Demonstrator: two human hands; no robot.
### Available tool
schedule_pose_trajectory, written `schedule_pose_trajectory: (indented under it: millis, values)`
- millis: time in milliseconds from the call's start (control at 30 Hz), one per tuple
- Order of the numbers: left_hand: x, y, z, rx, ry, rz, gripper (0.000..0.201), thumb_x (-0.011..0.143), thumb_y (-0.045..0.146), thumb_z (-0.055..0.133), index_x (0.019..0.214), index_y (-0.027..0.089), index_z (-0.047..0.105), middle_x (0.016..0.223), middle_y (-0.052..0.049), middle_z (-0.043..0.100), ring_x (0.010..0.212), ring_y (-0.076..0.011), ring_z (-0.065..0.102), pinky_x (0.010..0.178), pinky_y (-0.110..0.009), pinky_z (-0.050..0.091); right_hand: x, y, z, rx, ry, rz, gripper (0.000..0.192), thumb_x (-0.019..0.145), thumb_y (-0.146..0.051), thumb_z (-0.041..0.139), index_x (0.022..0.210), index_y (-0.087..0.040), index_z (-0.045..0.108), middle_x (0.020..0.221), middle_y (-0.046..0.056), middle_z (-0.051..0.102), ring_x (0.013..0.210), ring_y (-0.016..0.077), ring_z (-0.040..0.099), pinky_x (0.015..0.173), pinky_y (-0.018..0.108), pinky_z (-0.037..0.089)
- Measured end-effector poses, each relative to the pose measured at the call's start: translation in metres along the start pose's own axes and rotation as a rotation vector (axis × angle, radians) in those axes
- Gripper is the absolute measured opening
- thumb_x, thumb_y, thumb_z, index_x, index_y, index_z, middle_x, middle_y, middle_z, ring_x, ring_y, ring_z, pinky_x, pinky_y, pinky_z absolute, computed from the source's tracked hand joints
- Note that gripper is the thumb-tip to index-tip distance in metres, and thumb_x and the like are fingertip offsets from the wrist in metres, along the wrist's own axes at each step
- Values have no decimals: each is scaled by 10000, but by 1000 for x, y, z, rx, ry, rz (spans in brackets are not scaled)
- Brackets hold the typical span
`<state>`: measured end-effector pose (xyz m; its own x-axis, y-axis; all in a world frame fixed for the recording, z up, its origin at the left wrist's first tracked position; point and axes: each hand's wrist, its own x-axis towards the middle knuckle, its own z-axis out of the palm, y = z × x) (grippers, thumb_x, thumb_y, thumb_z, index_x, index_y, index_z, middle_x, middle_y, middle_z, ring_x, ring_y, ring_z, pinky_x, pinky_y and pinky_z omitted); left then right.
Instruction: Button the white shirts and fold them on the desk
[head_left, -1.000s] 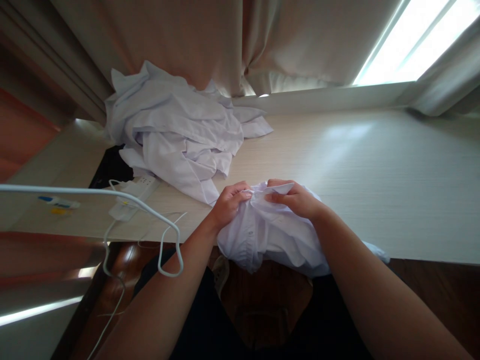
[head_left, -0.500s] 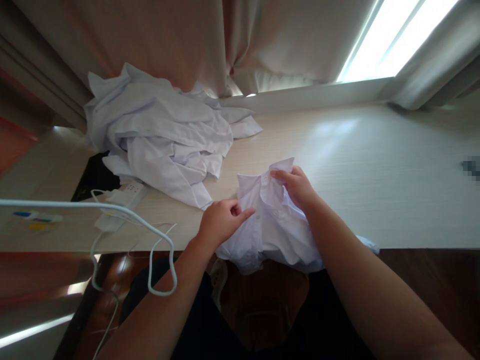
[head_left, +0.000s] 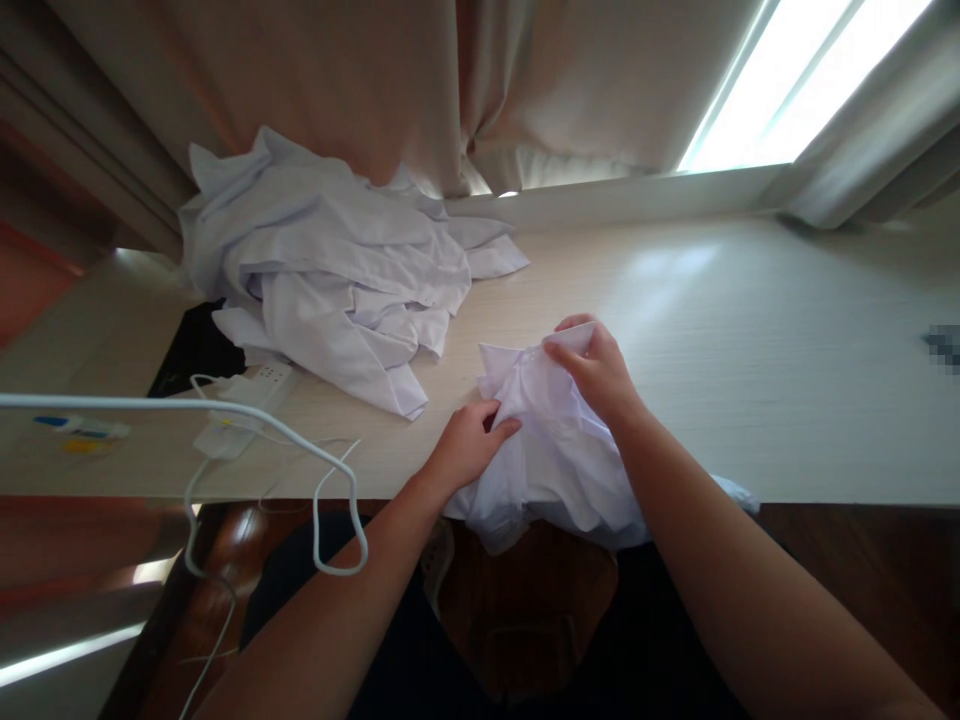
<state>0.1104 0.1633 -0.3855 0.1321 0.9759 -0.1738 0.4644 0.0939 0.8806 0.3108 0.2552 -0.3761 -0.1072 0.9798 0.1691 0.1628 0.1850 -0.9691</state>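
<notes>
A white shirt (head_left: 559, 460) lies bunched at the near edge of the pale wooden table (head_left: 750, 340), part of it hanging over the edge. My left hand (head_left: 469, 445) pinches the shirt's left side near the table edge. My right hand (head_left: 596, 365) grips the shirt's upper corner, holding it slightly raised and farther onto the table. A white hanger (head_left: 225, 420) juts in from the left, its hook curling near my left forearm.
A heap of crumpled white shirts (head_left: 330, 270) lies at the back left of the table. A white power strip (head_left: 240, 395) with a cable sits left of it beside a black object (head_left: 196, 348). Beige curtains (head_left: 420, 90) and a bright window (head_left: 810, 80) stand behind.
Both hands started together on the shirt's top edge. My left hand slid down the left side, while my right hand lifted the upper corner farther onto the table.
</notes>
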Motion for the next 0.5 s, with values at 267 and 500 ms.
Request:
schedule_pose_trajectory:
  millis: [267,500]
  values:
    - [7,7,-5,-335,-98,-59,401,818,480,701,1002,124,725,975,-79,724,846,-227,644,750,-300,476,-47,-59,-18,-420,-197,-401,117,872,-351,629,831,-251,583,795,42,600,766,213,550,749,369,425]
    - [10,20,-23,-759,-230,-178,426,813,480,735,1053,128,708,907,-98,727,743,-188,664,715,-303,521,-41,-41,-40,-395,-550,-15,282,786,-404,710,660,-218,539,603,-14,499,557,125,392,528,290,263]
